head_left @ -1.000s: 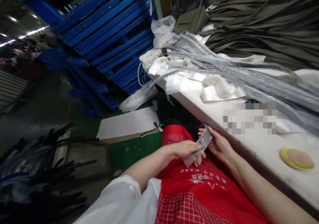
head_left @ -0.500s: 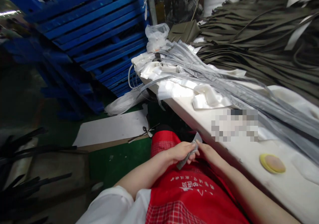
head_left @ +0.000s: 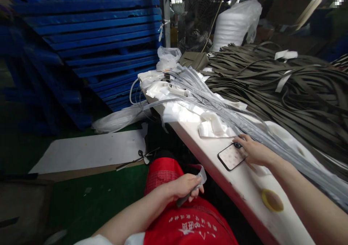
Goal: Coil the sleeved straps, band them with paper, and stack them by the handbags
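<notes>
While left hand (head_left: 187,186) pinches the crumpled translucent grey plastic strip (head_left: 202,177) over the red cloth apron (head_left: 187,221), I'd grip lightly; right hand (head_left: 253,150) at black-edged rectangular phone (head_left: 230,158), can't tell finger closure.

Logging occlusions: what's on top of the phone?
A round black piece shows on the phone. The right hand covers part of the phone's edge; anything under the hand can't be seen.

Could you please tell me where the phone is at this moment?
In the head view, the phone lies right of centre on the white table, close by the right hand, with the yellow round object nearer the picture's bottom.
</notes>
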The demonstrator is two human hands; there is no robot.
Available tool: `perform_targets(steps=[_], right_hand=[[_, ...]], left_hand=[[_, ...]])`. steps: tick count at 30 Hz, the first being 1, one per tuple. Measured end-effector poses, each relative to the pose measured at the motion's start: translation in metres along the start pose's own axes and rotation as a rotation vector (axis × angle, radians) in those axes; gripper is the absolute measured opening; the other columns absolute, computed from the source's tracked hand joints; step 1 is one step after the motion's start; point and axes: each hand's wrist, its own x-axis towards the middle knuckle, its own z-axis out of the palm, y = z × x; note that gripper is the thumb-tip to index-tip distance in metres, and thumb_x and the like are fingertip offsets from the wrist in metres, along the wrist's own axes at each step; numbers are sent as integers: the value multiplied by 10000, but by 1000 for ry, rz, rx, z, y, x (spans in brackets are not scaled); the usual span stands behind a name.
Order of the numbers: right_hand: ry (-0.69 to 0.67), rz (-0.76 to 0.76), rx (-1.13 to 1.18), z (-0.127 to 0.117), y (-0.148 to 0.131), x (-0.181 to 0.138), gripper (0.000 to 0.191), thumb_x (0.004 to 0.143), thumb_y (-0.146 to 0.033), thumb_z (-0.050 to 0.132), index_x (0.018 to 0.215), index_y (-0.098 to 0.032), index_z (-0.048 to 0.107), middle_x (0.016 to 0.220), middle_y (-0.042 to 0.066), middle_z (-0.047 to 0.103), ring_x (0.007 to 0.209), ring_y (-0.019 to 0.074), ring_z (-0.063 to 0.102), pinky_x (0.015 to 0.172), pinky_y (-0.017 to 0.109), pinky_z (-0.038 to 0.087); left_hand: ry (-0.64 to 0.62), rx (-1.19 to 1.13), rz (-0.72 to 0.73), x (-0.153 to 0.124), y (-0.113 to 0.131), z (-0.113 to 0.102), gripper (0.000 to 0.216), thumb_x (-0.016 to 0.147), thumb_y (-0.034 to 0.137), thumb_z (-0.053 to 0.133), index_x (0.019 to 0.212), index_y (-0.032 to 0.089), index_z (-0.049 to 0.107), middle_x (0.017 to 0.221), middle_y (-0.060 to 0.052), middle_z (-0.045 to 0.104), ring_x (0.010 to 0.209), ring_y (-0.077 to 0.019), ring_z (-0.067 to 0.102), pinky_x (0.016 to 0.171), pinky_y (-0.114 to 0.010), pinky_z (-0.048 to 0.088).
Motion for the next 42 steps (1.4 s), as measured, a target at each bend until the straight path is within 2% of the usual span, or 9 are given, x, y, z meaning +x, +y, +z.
perform_targets(steps=[17, 20, 23, 26, 28, 30, 33, 36, 42], right_hand=[[-56, -5, -39, -17, -7, 13, 683, 540, -83, 701, 1200, -226, 598, 1335, 167, 450, 910, 295, 662, 758, 372, 498], [55, 2, 8, -17, -31, -9, 727, 605, -94, 655, 1313, -188, 518, 1412, 201, 407, 1031, 337, 630, 848, 417, 494], [185, -178, 238, -2, -78, -39, 679, 694, -122, 583, 1358, -221, 476, 1426, 139, 445, 1162, 312, 566, 982, 417, 444], [100, -408, 552, 29, -127, -62, 740, 682, -121, 564, 1401, -243, 437, 1431, 89, 470, 1286, 272, 468, 1095, 406, 356], [67, -397, 725, 50, -147, -67, 778, 660, -135, 584, 1416, -219, 424, 1440, 102, 468, 1308, 282, 440, 1126, 447, 308], [30, -333, 898, 64, -153, -67, 682, 679, -176, 597, 1352, -203, 494, 1374, 109, 532, 1272, 297, 467, 1122, 481, 298], [-204, -361, 1172, 65, -147, -65, 348, 792, -315, 577, 1116, -195, 624, 1105, 78, 664, 1077, 281, 577, 990, 435, 431], [-361, -400, 1259, 55, -147, -68, 307, 870, -443, 549, 1021, -191, 637, 972, 56, 683, 913, 244, 616, 819, 344, 497], [-183, -420, 1049, 45, -178, -86, 505, 819, -404, 671, 1302, -297, 572, 1225, 51, 666, 1076, 296, 623, 954, 381, 463]], left_hand=[[3, -27, 32, -4, 1, 5, 619, 762, 743, 488, 761, 134, 599, 455, 62, 449, 361, -83, 414, 401, -214, 295], [-13, -57, 48, -8, 3, 4, 586, 797, 711, 488, 778, 134, 593, 463, 67, 443, 363, -78, 405, 416, -215, 305], [-50, -85, 38, -11, 8, 5, 545, 827, 667, 503, 798, 131, 595, 472, 72, 433, 375, -76, 412, 432, -218, 322], [-101, -104, 10, -12, 14, 7, 511, 849, 633, 517, 804, 130, 598, 474, 73, 431, 387, -75, 425, 452, -221, 339], [-136, -106, -11, -12, 17, 7, 492, 868, 612, 515, 808, 131, 602, 479, 70, 436, 399, -75, 435, 475, -221, 354], [-188, -86, -38, -14, 20, 5, 478, 886, 590, 512, 814, 128, 615, 486, 64, 441, 413, -75, 440, 494, -222, 367], [-322, -17, -136, -21, 22, -2, 460, 885, 569, 538, 826, 127, 651, 513, 44, 468, 442, -87, 460, 493, -229, 373], [-426, 49, -207, -26, 20, -6, 453, 873, 568, 558, 828, 135, 681, 536, 21, 510, 468, -104, 483, 483, -237, 383], [-339, 78, -245, -16, 6, -2, 425, 859, 544, 589, 721, 149, 667, 510, 16, 556, 433, -104, 505, 464, -226, 410]])
